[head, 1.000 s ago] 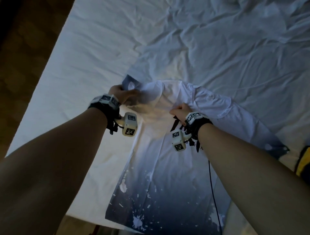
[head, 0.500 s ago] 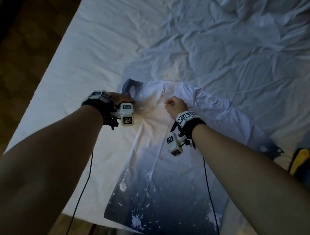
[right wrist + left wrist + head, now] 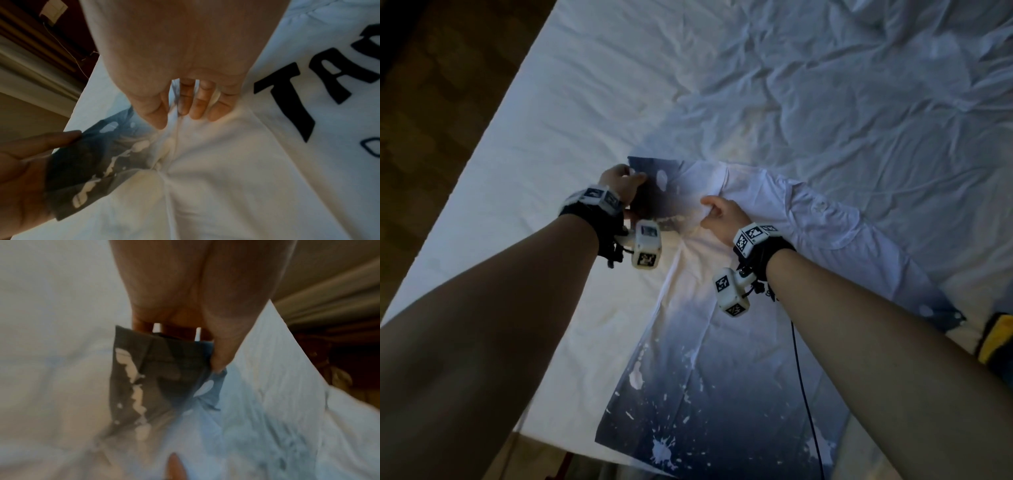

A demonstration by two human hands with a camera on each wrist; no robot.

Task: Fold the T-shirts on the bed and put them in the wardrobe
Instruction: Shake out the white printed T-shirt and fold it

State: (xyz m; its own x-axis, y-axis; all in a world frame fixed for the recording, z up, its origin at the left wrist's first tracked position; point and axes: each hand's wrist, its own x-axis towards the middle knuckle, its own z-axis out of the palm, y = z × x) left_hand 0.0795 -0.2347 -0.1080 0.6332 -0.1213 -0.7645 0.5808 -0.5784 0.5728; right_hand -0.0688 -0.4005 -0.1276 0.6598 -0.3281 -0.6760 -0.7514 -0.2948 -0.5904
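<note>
Far left: dark wood floor runs along the bed's edge. White bed sheet is smooth on the left side and heavily creased toward the upper right. Nothing lies between the hands and the shirt; only the wrist cameras and a thin black cable hang over the fabric.

T-shirt lies flat on the sheet at centre, collar away from the person, hem at the near bed edge. White on top, fading to dark blue with white splatter at the bottom. Black block lettering on the chest, only partly readable in the right wrist view.

Left hand is at the shirt's left sleeve, which is dark with white blotches. Left wrist view: thumb and fingers pinch the sleeve's edge, sleeve raised off the sheet and held over the white shoulder area. Grip is nearly closed, only cloth between the digits.

Right hand sits on the white upper chest just below the collar. Right wrist view: fingers curled down into the cloth beside the thumb, fabric bunched into a ridge between them. A narrow pinch on the T-shirt.

Far right: the other sleeve lies spread on the sheet; just beyond it a yellow and dark garment sits at the frame edge, mostly cut off.
</note>
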